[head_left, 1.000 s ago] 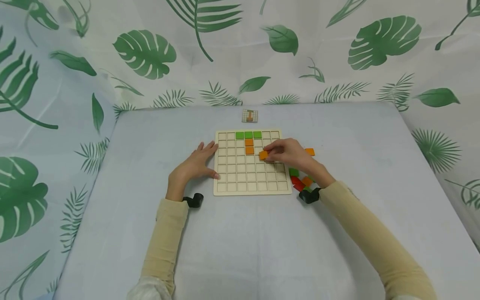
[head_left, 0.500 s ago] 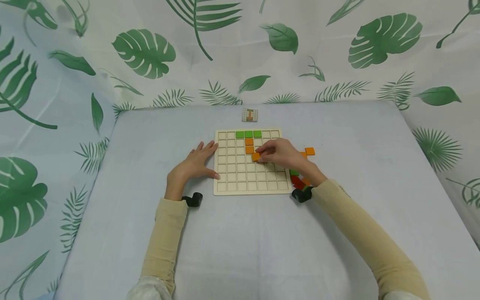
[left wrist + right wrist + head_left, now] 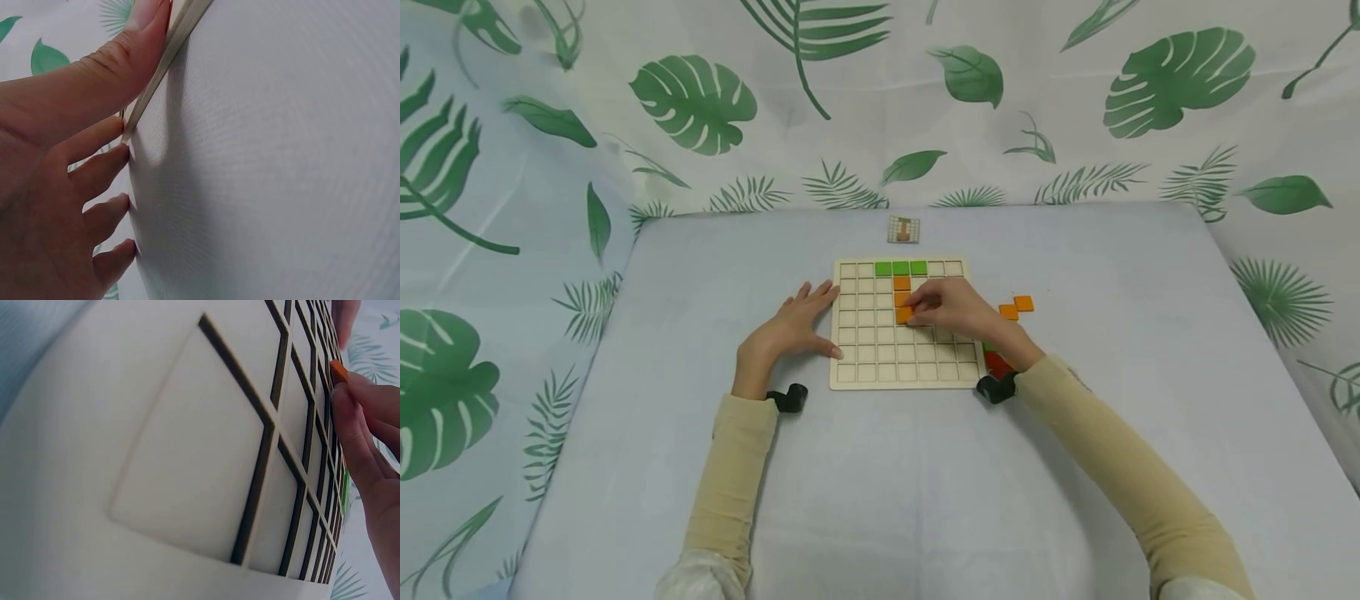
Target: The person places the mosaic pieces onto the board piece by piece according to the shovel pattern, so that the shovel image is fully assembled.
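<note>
A pale wooden grid board (image 3: 867, 373) lies on the table. My left hand (image 3: 790, 327) is spread at its left edge, thumb on the rim and fingertips beside it; the left wrist view shows the thumb (image 3: 106, 75) over the edge. My right hand (image 3: 955, 307) pinches an orange square tile (image 3: 903, 316) between thumb and fingertips, right at a cell below two orange tiles (image 3: 902, 292) in one column. Above these, three green tiles (image 3: 901, 268) sit in the top row. In the right wrist view the pinched orange tile (image 3: 339, 372) tilts over the grid.
Behind the board lies a small patterned card (image 3: 903, 230). Two loose orange tiles (image 3: 1017, 307) lie right of the board. Red tiles (image 3: 997, 364) and a green one (image 3: 988, 347) are partly hidden under the right forearm. A leaf-printed cloth (image 3: 970, 150) rises behind the table.
My right hand has moved left across the board with the orange tile, bringing it under the orange column. The left hand stays at the board's edge.
</note>
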Action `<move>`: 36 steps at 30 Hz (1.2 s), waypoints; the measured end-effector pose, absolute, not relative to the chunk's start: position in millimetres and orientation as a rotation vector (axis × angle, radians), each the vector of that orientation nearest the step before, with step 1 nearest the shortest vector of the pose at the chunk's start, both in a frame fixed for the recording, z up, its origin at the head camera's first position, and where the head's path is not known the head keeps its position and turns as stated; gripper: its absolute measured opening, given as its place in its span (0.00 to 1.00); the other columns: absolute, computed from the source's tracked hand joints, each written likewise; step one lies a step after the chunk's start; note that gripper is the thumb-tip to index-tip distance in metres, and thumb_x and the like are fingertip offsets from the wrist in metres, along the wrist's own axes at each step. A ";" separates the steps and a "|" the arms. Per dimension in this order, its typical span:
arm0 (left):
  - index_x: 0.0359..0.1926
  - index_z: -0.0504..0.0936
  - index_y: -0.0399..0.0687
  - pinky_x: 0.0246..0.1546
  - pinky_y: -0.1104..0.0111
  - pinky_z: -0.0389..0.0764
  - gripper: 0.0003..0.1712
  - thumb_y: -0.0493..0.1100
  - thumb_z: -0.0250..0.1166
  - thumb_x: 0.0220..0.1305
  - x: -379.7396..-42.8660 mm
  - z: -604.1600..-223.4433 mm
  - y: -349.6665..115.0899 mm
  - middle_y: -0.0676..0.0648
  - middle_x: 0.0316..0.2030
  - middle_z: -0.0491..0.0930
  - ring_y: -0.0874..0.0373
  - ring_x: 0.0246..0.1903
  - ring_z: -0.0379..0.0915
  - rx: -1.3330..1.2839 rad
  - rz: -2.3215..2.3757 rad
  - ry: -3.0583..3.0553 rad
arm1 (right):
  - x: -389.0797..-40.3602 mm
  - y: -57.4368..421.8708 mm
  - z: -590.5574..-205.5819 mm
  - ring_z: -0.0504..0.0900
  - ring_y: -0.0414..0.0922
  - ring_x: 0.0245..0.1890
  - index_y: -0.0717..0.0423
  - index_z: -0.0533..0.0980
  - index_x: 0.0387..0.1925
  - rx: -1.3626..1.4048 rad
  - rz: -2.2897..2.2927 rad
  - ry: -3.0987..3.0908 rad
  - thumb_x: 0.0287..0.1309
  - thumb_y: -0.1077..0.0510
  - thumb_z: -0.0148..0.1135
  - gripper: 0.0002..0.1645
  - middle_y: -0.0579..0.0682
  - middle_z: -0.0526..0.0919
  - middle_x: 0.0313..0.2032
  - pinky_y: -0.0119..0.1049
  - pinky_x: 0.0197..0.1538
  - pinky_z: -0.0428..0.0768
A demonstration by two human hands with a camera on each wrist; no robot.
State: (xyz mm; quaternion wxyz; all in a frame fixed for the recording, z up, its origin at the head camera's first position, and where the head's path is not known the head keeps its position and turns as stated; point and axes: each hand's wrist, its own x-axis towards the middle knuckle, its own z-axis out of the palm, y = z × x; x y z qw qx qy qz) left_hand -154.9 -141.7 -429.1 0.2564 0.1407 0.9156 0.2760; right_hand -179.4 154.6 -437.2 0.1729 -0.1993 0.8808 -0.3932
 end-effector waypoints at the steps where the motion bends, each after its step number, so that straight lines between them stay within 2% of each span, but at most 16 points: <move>1: 0.83 0.47 0.48 0.83 0.51 0.32 0.65 0.49 0.80 0.55 -154.7 -428.5 -141.2 0.46 0.83 0.38 0.45 0.82 0.24 0.382 0.751 2.483 | -179.1 154.5 -437.2 0.86 0.45 0.39 0.59 0.86 0.49 -0.576 -1.107 2.502 0.59 0.59 0.75 0.16 0.53 0.89 0.44 0.40 0.49 0.85; 22: 0.83 0.47 0.47 0.82 0.50 0.31 0.64 0.48 0.79 0.56 -154.4 -430.0 -140.6 0.46 0.83 0.38 0.45 0.82 0.24 0.378 0.755 2.476 | -172.9 143.8 -432.5 0.85 0.50 0.39 0.66 0.86 0.46 -0.763 -0.983 2.613 0.56 0.66 0.75 0.15 0.57 0.86 0.41 0.42 0.45 0.87; 36: 0.83 0.47 0.47 0.82 0.49 0.32 0.64 0.48 0.79 0.56 -152.9 -425.3 -139.0 0.45 0.83 0.38 0.44 0.82 0.24 0.383 0.753 2.483 | -173.6 141.7 -434.7 0.84 0.50 0.39 0.63 0.88 0.44 -0.723 -0.950 2.670 0.55 0.64 0.77 0.14 0.56 0.87 0.41 0.42 0.44 0.86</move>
